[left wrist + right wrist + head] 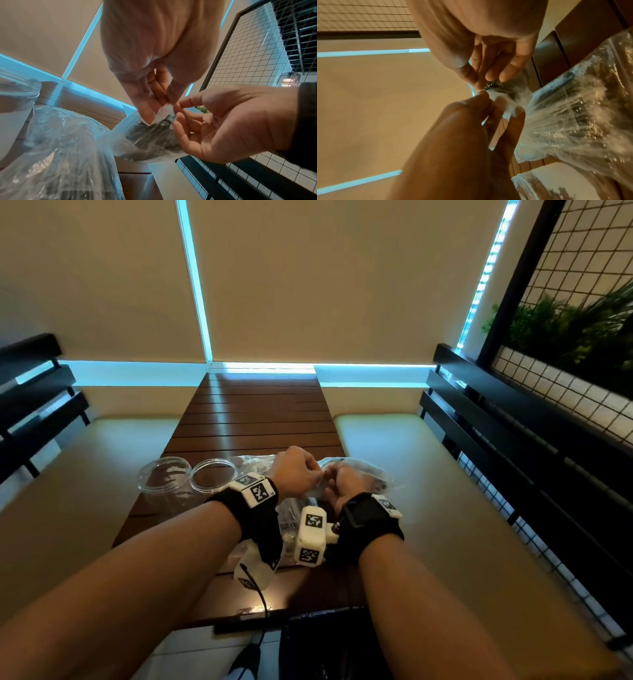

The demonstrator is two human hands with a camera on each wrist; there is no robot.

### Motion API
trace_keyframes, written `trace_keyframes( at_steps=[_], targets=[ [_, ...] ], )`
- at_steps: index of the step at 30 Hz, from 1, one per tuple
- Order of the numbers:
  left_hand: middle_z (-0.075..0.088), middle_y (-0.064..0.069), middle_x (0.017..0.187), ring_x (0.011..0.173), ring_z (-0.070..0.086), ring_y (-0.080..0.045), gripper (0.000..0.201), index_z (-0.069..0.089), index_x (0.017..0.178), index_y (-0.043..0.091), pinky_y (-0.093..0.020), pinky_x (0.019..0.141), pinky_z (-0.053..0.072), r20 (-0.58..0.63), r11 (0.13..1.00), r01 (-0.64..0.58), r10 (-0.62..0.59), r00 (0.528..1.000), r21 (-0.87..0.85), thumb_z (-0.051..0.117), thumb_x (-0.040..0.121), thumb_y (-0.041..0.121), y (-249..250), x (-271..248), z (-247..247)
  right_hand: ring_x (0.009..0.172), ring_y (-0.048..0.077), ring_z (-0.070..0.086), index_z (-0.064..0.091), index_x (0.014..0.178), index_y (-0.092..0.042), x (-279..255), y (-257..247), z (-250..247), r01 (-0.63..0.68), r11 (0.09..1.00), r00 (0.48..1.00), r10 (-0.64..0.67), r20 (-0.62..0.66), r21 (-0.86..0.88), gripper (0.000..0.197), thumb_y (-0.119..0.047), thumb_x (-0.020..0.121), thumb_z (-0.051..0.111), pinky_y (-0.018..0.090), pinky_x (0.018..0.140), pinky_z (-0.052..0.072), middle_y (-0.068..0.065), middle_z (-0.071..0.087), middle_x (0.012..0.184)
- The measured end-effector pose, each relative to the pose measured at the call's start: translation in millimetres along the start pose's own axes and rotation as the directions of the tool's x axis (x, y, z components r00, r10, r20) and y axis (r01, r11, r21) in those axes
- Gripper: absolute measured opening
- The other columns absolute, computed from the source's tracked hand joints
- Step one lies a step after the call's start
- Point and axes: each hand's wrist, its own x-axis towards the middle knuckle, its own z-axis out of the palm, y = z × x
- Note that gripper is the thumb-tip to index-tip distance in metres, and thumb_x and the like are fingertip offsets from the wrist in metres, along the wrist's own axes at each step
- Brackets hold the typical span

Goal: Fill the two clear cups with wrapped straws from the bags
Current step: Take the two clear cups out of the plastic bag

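Two clear cups (164, 477) (214, 475) stand side by side on the left of the brown slatted table (260, 419); both look hollow. Two clear plastic bags of wrapped straws lie to their right. My left hand (315, 473) (161, 106) and right hand (334, 478) (483, 82) meet over the right-hand bag (150, 138) and pinch its bunched white mouth (163, 113) (501, 100) from opposite sides. Dark straw ends show just below the pinch. The other bag (60, 148) (573, 115) lies beside it, nearer the cups.
Cream bench seats (428, 474) flank the table on both sides, with dark slatted backs. A black wire grid with plants (565, 337) stands at the right. A black cable (258, 594) runs over the table's near edge. The far half of the table is bare wood.
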Motion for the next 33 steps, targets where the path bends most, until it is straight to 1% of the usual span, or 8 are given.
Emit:
trace_keyframes(
  at_steps=[8, 10, 13, 15, 21, 25, 28, 33],
  targets=[
    [0.068, -0.004, 0.082, 0.073, 0.068, -0.018, 0.015, 0.072, 0.078, 0.019, -0.042, 0.07, 0.063, 0.045, 0.973, 0.078, -0.07, 0.997, -0.219, 0.072, 0.09, 0.028, 4, 10, -17, 0.076, 0.019, 0.065, 0.066, 0.073, -0.019, 8, 8, 3, 0.331, 0.923, 0.94, -0.341, -0.022, -0.194, 0.016, -0.025, 0.087, 0.07, 0.043, 0.078, 0.057, 0.003, 0.069, 0.077],
    [0.065, -0.004, 0.079, 0.07, 0.066, -0.018, 0.021, 0.07, 0.079, 0.017, -0.048, 0.074, 0.062, 0.078, 0.937, 0.114, -0.093, 0.993, -0.331, 0.065, 0.095, 0.029, 4, 12, -16, 0.076, 0.02, 0.064, 0.064, 0.075, -0.017, 6, 10, 7, 0.36, 0.916, 0.931, -0.366, -0.002, -0.179, 0.016, -0.024, 0.088, 0.07, 0.043, 0.074, 0.059, 0.006, 0.07, 0.08],
    [0.067, -0.008, 0.083, 0.072, 0.069, -0.018, 0.018, 0.064, 0.089, 0.008, -0.04, 0.07, 0.063, 0.167, 0.91, 0.122, -0.059, 0.984, -0.397, 0.057, 0.101, 0.02, 4, 11, -19, 0.069, 0.021, 0.065, 0.063, 0.096, -0.007, -1, 7, 12, 0.294, 0.953, 0.956, -0.292, 0.03, -0.069, 0.019, -0.014, 0.084, 0.075, 0.027, 0.052, 0.054, 0.015, 0.07, 0.091],
    [0.067, -0.013, 0.093, 0.081, 0.07, -0.021, 0.012, 0.064, 0.096, 0.005, -0.034, 0.066, 0.063, 0.212, 0.918, 0.105, -0.024, 0.977, -0.382, 0.056, 0.1, 0.013, 1, 11, -25, 0.069, 0.02, 0.067, 0.06, 0.107, -0.003, -5, 3, 12, 0.261, 0.965, 0.962, -0.258, 0.086, -0.023, 0.031, -0.005, 0.08, 0.076, 0.025, 0.052, 0.054, 0.016, 0.069, 0.094],
    [0.065, -0.009, 0.098, 0.085, 0.068, -0.018, 0.014, 0.067, 0.094, 0.009, -0.035, 0.069, 0.063, 0.209, 0.922, 0.126, -0.05, 0.977, -0.366, 0.056, 0.1, 0.015, -1, 16, -31, 0.08, 0.026, 0.07, 0.071, 0.083, -0.013, -1, 8, 14, 0.365, 0.917, 0.931, -0.365, 0.031, -0.163, 0.011, -0.003, 0.08, 0.072, 0.04, 0.076, 0.06, 0.009, 0.073, 0.081],
    [0.066, -0.011, 0.106, 0.094, 0.069, -0.023, 0.016, 0.065, 0.092, 0.012, -0.035, 0.068, 0.063, 0.21, 0.966, 0.085, -0.033, 0.977, -0.245, 0.055, 0.101, 0.021, 1, 13, -27, 0.075, 0.024, 0.069, 0.071, 0.062, -0.017, 3, 13, 16, 0.268, 0.952, 0.957, -0.281, -0.072, -0.149, 0.018, -0.024, 0.078, 0.069, 0.045, 0.076, 0.06, 0.003, 0.072, 0.068],
    [0.067, -0.012, 0.098, 0.088, 0.069, -0.024, 0.02, 0.059, 0.088, 0.013, -0.035, 0.067, 0.062, 0.185, 0.989, 0.0, 0.028, 0.982, -0.146, 0.051, 0.102, 0.024, 1, 12, -24, 0.069, 0.02, 0.065, 0.069, 0.066, -0.017, 1, 16, 19, 0.197, 0.978, 0.978, -0.201, -0.051, -0.07, 0.028, -0.043, 0.074, 0.076, 0.04, 0.07, 0.058, 0.005, 0.071, 0.072],
    [0.059, -0.01, 0.094, 0.082, 0.051, -0.02, 0.021, 0.056, 0.093, 0.003, -0.031, 0.071, 0.044, 0.103, 0.981, -0.196, 0.195, 0.975, -0.002, 0.048, 0.102, 0.02, 0, 13, -13, 0.047, 0.015, 0.058, 0.063, 0.066, -0.006, -3, -4, 19, 0.13, 0.983, 0.988, -0.118, -0.097, 0.131, 0.02, 0.003, 0.084, 0.061, 0.025, 0.048, 0.05, 0.008, 0.064, 0.059]
  ],
)
